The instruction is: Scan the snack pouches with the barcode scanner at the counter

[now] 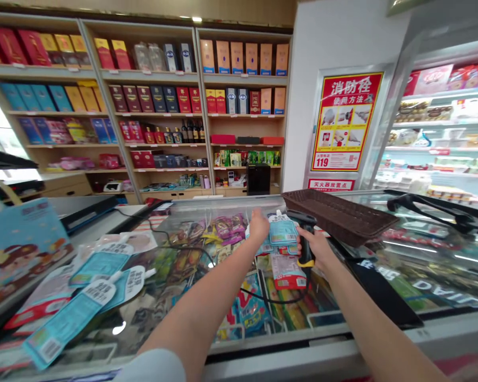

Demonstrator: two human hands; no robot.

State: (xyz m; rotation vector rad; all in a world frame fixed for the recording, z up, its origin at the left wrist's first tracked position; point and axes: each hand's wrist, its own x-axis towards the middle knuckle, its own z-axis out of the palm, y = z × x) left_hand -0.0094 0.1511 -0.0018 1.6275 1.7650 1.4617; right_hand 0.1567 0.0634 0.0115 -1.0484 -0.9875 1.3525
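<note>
My left hand [259, 227] is closed at the left edge of a light-blue spouted pouch [282, 232] with a white top and a barcode; its fingertips are partly hidden. My right hand [315, 246] grips a black barcode scanner [307, 244] with yellow trim, its head over the pouch's upper right. Beneath them, more blue pouches and a red-and-white packet [287, 270] lie on the freezer's glass top [167, 313]. To the left, several blue spouted pouches [74, 318] lie overlapping on red-and-white packets.
A brown woven basket [338, 215] sits beyond my right hand. The scanner's black cable [201, 249] loops across the glass. A blue illustrated box [24, 244] stands far left. Stocked shelves [155, 77] line the back wall, and a refrigerated display [442, 138] stands right.
</note>
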